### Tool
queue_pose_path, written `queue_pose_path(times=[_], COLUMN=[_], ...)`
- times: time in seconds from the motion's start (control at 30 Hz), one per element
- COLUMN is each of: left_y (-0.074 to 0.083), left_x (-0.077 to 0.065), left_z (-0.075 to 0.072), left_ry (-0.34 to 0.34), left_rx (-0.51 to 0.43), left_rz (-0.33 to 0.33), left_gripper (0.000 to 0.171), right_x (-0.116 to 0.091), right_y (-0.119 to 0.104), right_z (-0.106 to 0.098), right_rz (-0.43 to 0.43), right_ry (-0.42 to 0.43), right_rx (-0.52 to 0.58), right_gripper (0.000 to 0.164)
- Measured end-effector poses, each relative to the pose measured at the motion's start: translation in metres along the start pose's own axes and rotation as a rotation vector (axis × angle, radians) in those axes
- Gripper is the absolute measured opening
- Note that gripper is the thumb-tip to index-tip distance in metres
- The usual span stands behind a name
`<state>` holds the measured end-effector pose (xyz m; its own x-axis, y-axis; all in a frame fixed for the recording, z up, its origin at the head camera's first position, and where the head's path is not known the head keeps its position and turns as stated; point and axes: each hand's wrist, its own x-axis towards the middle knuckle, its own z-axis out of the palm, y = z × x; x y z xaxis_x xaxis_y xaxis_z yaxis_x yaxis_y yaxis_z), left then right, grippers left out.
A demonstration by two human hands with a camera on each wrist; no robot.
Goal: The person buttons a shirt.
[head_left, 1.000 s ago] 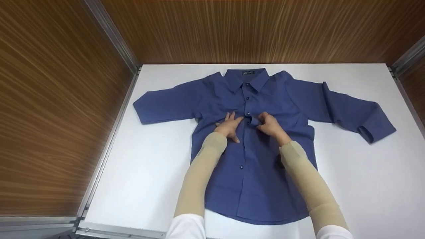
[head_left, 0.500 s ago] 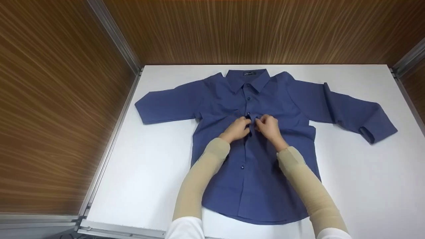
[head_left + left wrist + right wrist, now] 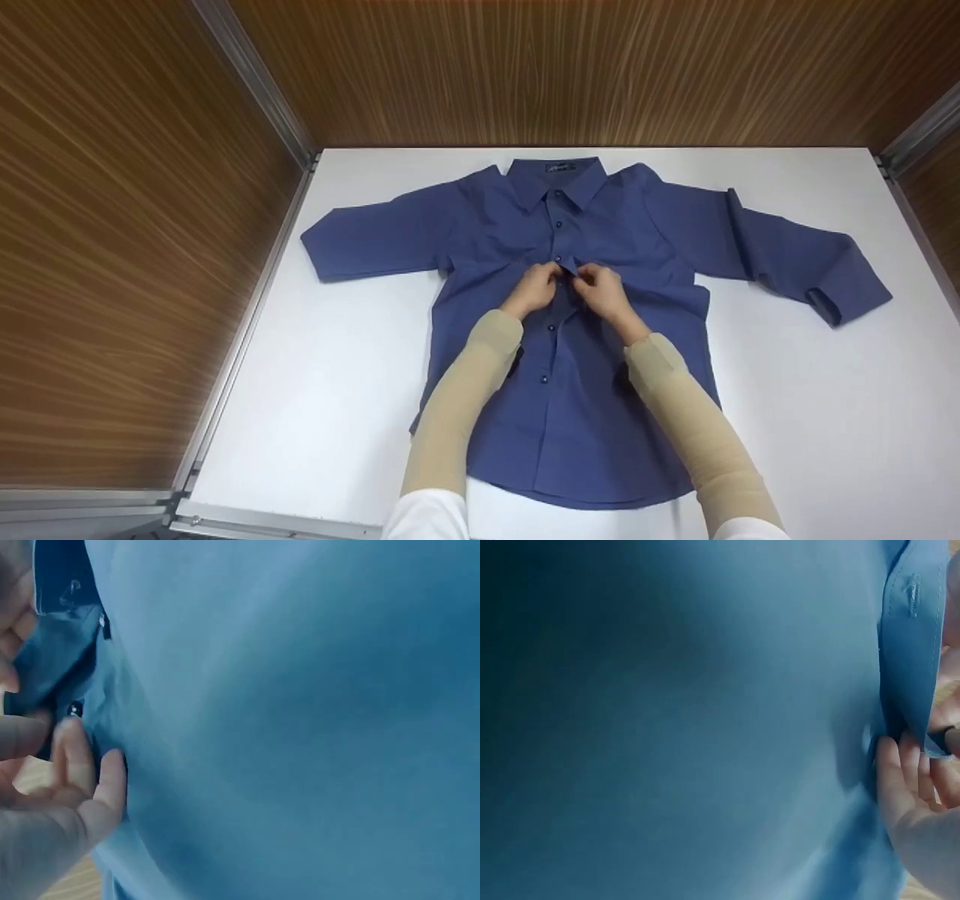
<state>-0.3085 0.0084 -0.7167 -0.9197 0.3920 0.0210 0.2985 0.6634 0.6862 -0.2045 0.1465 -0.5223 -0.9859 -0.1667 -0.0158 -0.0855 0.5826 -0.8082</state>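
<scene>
A blue button-up shirt [image 3: 495, 405] lies front side up with its sleeves spread. Both hands work at the front placket, around mid-chest. My left hand [image 3: 534, 289] has its fingers curled at the button side; in the left wrist view a dark button [image 3: 75, 709] sits right at its fingertips. My right hand [image 3: 604, 292] pinches the lifted edge of the opposite placket, which angles up between the two hands. A stitched buttonhole [image 3: 913, 596] shows on that raised strip in the right wrist view. Fingers partly hide the pinched cloth.
The shirt lies on a white table [image 3: 322, 375] with a metal frame edge [image 3: 247, 300] at the left. Wood-grain panels [image 3: 480, 75] stand behind and at the sides. The shirt's right-hand sleeve [image 3: 795, 247] is creased, its cuff folded near the table's right part.
The left hand, spread flat on the shirt at first, has curled its fingers in at the placket. The right hand has shifted slightly inward with the cloth edge. Another button lower down now shows.
</scene>
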Motion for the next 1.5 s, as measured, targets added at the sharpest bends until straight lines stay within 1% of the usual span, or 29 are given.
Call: queue_pose_path(times=[0.07, 0.1, 0.13, 0.2, 0.23, 0.33, 0.37, 0.43, 0.47, 0.5, 0.53, 0.57, 0.6, 0.67, 0.73, 0.77, 0.83, 0.9, 0.97, 1.0, 1.03, 1.1, 1.17, 1.2, 1.3, 1.33, 1.4, 1.43, 1.5], left_y=[-0.002, 0.001, 0.005, 0.021, 0.027, 0.046, 0.053, 0.057, 0.058, 0.059, 0.056, 0.053, 0.048, 0.042, 0.041, 0.048, 0.065, 0.095, 0.124, 0.132, 0.140, 0.144, 0.123, 0.108, 0.070, 0.055, 0.050, 0.052, 0.046], left_x=[0.002, 0.001, 0.000, -0.004, -0.005, -0.010, -0.012, -0.014, -0.015, -0.016, -0.016, -0.015, -0.014, -0.013, -0.016, -0.020, -0.030, -0.045, -0.056, -0.060, -0.063, -0.065, -0.056, -0.050, -0.030, -0.023, -0.018, -0.018, -0.017], left_z=[0.002, 0.000, -0.001, -0.010, -0.013, -0.020, -0.025, -0.024, -0.026, -0.029, -0.031, -0.032, -0.032, -0.037, -0.041, -0.048, -0.061, -0.084, -0.105, -0.111, -0.117, -0.118, -0.103, -0.091, -0.059, -0.048, -0.042, -0.043, -0.039], left_ry=[0.016, 0.020, 0.029, -0.019, -0.018, -0.013, -0.041, 0.007, 0.007, -0.015, -0.010, -0.019, -0.012, -0.043, -0.038, -0.052, -0.054, -0.073, -0.098, -0.103, -0.117, -0.117, -0.109, -0.100, -0.070, -0.066, -0.062, -0.063, -0.065], left_rx=[0.053, 0.076, 0.107, 0.105, 0.106, 0.100, 0.085, 0.114, 0.117, 0.099, 0.072, 0.035, -0.020, -0.161, -0.284, -0.325, -0.387, -0.399, -0.397, -0.402, -0.403, -0.418, -0.467, -0.484, -0.496, -0.517, -0.516, -0.517, -0.523], left_rz=[-0.085, -0.115, -0.138, -0.214, -0.236, -0.281, -0.316, -0.295, -0.295, -0.313, -0.304, -0.320, -0.330, -0.392, -0.399, -0.441, -0.429, -0.455, -0.529, -0.533, -0.567, -0.573, -0.532, -0.508, -0.532, -0.513, -0.556, -0.586, -0.552], left_gripper=[0.011, 0.008, 0.005, 0.006, 0.005, 0.016, 0.016, 0.016, 0.013, 0.011, 0.013, 0.014, 0.015, 0.023, 0.031, 0.032, 0.034, 0.036, 0.039, 0.039, 0.040, 0.040, 0.038, 0.037, 0.027, 0.026, 0.023, 0.021, 0.025], right_x=[0.002, 0.002, 0.003, 0.005, 0.006, 0.007, 0.007, 0.006, 0.006, 0.006, 0.006, 0.006, 0.006, 0.007, 0.008, 0.009, 0.010, 0.011, 0.013, 0.014, 0.014, 0.015, 0.016, 0.017, 0.018, 0.018, 0.017, 0.017, 0.017], right_y=[-0.001, -0.001, -0.002, -0.002, -0.002, -0.002, -0.003, -0.005, -0.007, -0.008, -0.010, -0.011, -0.012, -0.014, -0.014, -0.014, -0.013, -0.011, -0.010, -0.010, -0.009, -0.009, -0.010, -0.010, -0.011, -0.011, -0.011, -0.011, -0.011], right_z=[0.001, 0.002, 0.002, 0.003, 0.003, 0.005, 0.006, 0.009, 0.010, 0.012, 0.013, 0.015, 0.016, 0.018, 0.019, 0.019, 0.018, 0.018, 0.017, 0.016, 0.016, 0.015, 0.014, 0.014, 0.013, 0.013, 0.012, 0.012, 0.013], right_rz=[0.004, 0.010, 0.017, 0.031, 0.038, 0.050, 0.049, 0.024, 0.004, -0.019, -0.045, -0.068, -0.088, -0.102, -0.088, -0.076, -0.036, 0.019, 0.079, 0.110, 0.140, 0.188, 0.216, 0.225, 0.240, 0.242, 0.242, 0.239, 0.233], right_ry=[0.006, 0.008, 0.012, 0.026, 0.035, 0.042, 0.041, 0.037, 0.036, 0.038, 0.043, 0.046, 0.050, 0.052, 0.045, 0.038, 0.028, 0.016, 0.002, -0.008, -0.020, -0.039, -0.063, -0.072, -0.098, -0.105, -0.109, -0.109, -0.109], right_rx=[-0.020, -0.028, -0.034, -0.034, -0.030, -0.020, -0.022, -0.036, -0.045, -0.060, -0.074, -0.085, -0.096, -0.107, -0.100, -0.089, -0.059, -0.019, 0.027, 0.049, 0.070, 0.105, 0.131, 0.134, 0.142, 0.141, 0.141, 0.145, 0.155], right_gripper=[0.021, 0.020, 0.019, 0.016, 0.014, 0.010, 0.008, 0.006, 0.004, 0.004, 0.003, 0.003, 0.003, 0.000, 0.003, 0.005, 0.008, 0.009, 0.009, 0.009, 0.009, 0.009, 0.009, 0.009, 0.009, 0.010, 0.010, 0.010, 0.011])
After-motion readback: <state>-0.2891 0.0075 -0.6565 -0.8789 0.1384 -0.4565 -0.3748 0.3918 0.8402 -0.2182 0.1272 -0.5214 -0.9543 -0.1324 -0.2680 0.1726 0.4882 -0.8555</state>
